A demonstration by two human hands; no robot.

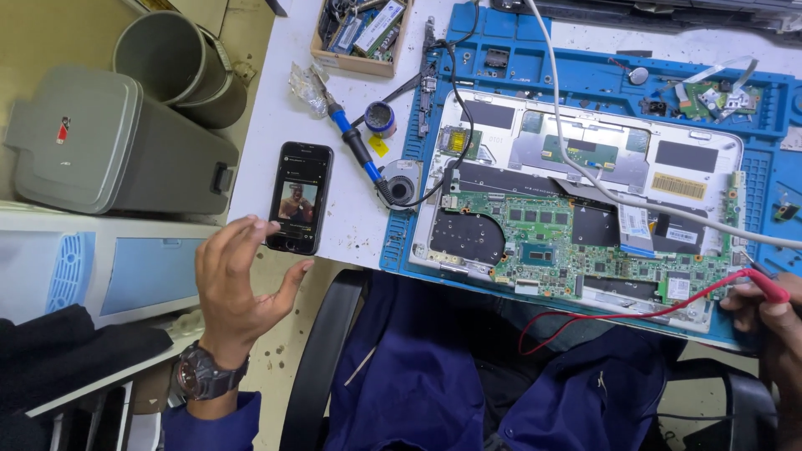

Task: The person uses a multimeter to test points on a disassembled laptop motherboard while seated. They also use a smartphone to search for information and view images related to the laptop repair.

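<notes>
Head view: the left hand (236, 280) hangs with fingers apart, just near of the black phone (300, 197) on the tabletop (276, 100). The right hand (769, 313) pinches a red probe (764, 286) at the open laptop (585, 209), whose yellow label (678, 185) sits far right.

Right hand (773, 321) at 4 o'clock: cut by the frame edge, fingers only partly seen around the red probe (764, 286); probe tip contact on the circuit board (576, 242) too small to resolve. Parts box (361, 38) at 12 o'clock cropped at top, contents indistinct. Phone (299, 197) screen picture too small to read.
</notes>
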